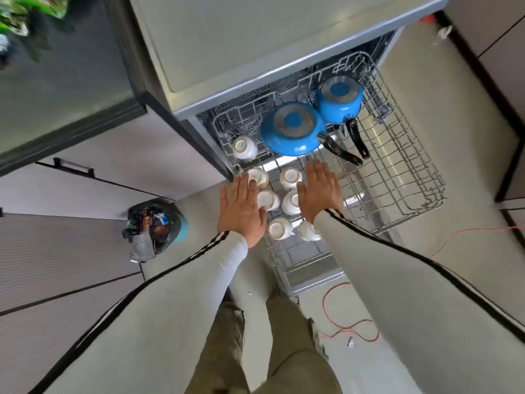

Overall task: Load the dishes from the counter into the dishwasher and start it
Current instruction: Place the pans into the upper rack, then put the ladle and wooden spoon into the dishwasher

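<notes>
**Two flat hands over a rack of seven cups and two pans**

Head view: one wire rack stands pulled out of the dishwasher across the centre and right of the frame. It sits below the pale tabletop that fills the top.

Two blue pans lie in the rack, both bottom up. The wider frying pan is near the middle, and the smaller saucepan is just up and right of it. Each has one black handle pointing toward the lower right.

Seven white cups stand upside down in the rack's left part. One lone cup sits just left of the frying pan. The other six form three pairs running down toward the bottom of the frame.

The left hand is spread flat, palm down and fingers straight, over the left column of cups. The right hand is flat in the same way over the right column, its fingertips near the frying pan's handle. Neither hand holds anything, and it cannot be told whether they touch the cups.

At left centre one dark rubbish bag sits on the floor. One red cable loops at lower right.
</notes>
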### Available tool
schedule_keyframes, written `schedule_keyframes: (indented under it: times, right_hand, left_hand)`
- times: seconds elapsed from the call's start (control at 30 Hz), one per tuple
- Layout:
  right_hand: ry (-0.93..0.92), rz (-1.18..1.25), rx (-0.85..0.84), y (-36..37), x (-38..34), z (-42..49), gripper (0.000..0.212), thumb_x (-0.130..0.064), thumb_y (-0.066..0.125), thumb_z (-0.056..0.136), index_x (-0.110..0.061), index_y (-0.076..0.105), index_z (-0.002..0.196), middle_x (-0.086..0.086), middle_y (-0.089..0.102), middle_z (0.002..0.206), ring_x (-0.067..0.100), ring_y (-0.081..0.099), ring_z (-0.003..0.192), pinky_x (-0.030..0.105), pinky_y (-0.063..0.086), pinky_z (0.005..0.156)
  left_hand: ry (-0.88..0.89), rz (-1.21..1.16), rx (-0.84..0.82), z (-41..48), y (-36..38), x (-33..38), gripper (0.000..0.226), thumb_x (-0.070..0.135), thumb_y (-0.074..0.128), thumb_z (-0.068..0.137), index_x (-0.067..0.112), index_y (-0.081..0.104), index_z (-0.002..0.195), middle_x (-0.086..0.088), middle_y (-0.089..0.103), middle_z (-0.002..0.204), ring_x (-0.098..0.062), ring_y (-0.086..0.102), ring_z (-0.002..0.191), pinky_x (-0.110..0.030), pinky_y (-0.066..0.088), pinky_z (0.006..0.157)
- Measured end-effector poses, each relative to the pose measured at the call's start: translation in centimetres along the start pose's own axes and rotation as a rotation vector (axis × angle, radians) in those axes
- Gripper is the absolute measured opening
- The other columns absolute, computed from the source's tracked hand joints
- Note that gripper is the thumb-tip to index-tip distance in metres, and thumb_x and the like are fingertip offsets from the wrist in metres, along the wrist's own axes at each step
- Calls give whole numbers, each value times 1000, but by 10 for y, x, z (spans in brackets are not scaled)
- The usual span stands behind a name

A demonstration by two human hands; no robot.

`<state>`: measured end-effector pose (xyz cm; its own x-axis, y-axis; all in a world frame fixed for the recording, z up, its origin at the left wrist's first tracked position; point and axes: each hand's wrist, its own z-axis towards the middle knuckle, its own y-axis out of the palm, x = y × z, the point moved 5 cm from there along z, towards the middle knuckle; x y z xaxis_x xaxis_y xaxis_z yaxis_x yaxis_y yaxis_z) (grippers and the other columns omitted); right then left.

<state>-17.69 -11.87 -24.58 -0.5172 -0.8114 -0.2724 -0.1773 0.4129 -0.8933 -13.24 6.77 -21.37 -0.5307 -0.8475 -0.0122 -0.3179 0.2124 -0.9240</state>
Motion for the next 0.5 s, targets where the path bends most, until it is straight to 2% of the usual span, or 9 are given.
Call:
schedule_keyframes:
  times: [0.2, 0.37, 0.5]
  right_hand:
    - [-127, -17, 42, -25, -111, -59, 58, -39, 24, 105, -16, 16, 157, 6, 9, 165, 23, 5, 152, 42, 7, 124]
    - [-267, -38, 109, -43, -223, -75, 57, -37, 26, 104, -17, 21, 157, 5, 12, 165, 22, 7, 152, 34, 1, 122]
    - [-401, -2, 183, -52, -328, -72, 56, -36, 29, 102, -13, 33, 152, 8, 23, 162, 24, 17, 150, 34, 5, 122]
  left_hand:
    - [-20, -86, 66, -46, -44, -77, 71, 50, 21, 101, 12, 1, 158, -6, -5, 167, -24, -7, 153, -52, 2, 123]
    - [-81, -159, 133, -83, -69, -187, 71, 49, 25, 102, 10, 5, 158, -7, -5, 167, -25, -8, 153, -50, -2, 123]
    - [-170, -211, 203, -101, -92, -294, 73, 45, 30, 100, 9, 5, 158, -7, -3, 167, -23, -7, 153, -49, -4, 123]
